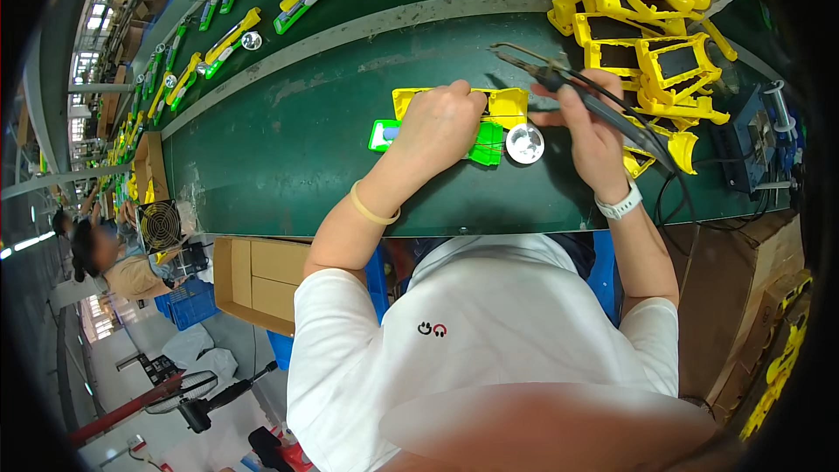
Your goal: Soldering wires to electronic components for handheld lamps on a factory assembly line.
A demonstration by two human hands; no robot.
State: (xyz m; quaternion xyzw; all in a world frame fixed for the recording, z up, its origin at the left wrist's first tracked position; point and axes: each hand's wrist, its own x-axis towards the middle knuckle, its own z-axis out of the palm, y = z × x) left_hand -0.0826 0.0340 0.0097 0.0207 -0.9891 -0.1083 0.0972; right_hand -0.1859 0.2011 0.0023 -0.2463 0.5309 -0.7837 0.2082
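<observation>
My right hand point(596, 127) is closed round the black handle of a soldering iron point(616, 114), its thin tip pointing up and left above the bench. Below my closed left hand point(443, 127) lie a yellow plastic housing half point(507, 105) and, nearer me, a bright green housing part point(488, 147). The curled fingers hide whatever they pinch. A blue cylinder point(391, 133) shows in the green part, left of that hand. Thin wires run beside a round silver reflector point(524, 143), which sits between my two hands at the parts' right end.
Yellow housings point(651, 44) are heaped at the back right, beside a blue box-shaped unit point(747, 135) with black cables. Yellow-green assemblies with reflectors point(232, 44) line the far strip. A cardboard box point(262, 280) stands below the bench's front edge. Another person point(127, 267) is at far left.
</observation>
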